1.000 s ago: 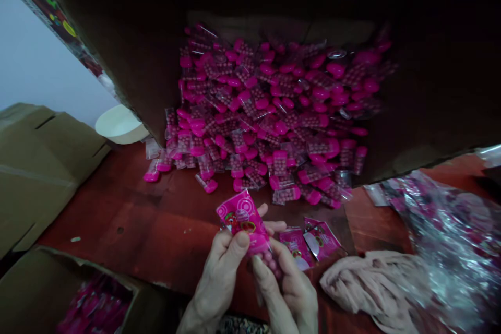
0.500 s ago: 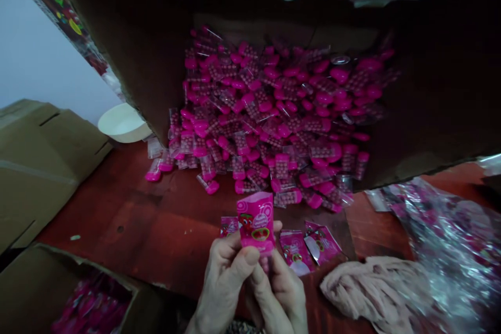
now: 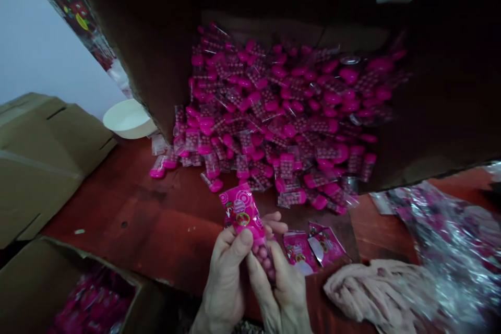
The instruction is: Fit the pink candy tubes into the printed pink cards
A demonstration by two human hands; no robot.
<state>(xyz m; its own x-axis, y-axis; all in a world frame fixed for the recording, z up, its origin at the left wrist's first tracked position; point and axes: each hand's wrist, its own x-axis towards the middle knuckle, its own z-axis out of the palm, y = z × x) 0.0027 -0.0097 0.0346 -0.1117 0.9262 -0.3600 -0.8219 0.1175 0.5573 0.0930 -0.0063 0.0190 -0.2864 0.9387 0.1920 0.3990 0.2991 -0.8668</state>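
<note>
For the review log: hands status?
Left hand, right hand grip glossy pink sachet, clear pink-bead tube at its end. Pink-capped clear tubes heaped ahead.

Pale wall, red tabletop (scuffed), dim light

Your left hand pinches, thumb pressed forward, fingers curled behind. Your right hand grips just beside it.

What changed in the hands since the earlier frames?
The pink packet tilted from upright to leaning left, and its clear tube of pink balls shows again below. The left hand and right hand still hold it; nothing was let go. The heap of pink-capped tubes and flat packets stayed put.
</note>
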